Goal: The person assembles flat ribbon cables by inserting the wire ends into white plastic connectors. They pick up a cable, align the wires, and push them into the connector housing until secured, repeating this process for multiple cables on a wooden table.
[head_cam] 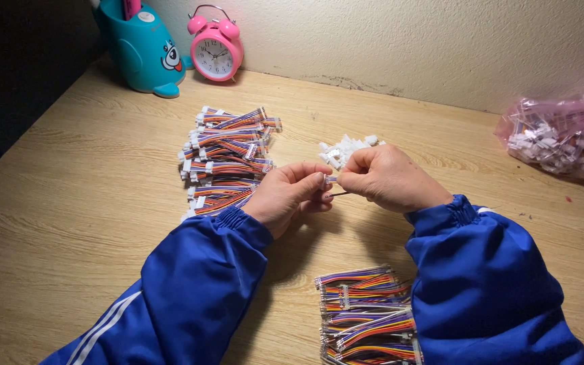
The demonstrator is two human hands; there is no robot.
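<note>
2 hands in blue sleeves meet over the middle of the wooden table. Left hand pinches a small white connector between thumb and fingertips; right hand, just beside it, pinches a thin wire lead running toward that connector. Loose white connectors lie just behind the hands. Stacked rainbow wire harnesses sit beside the left hand, more harnesses near the right sleeve.
</note>
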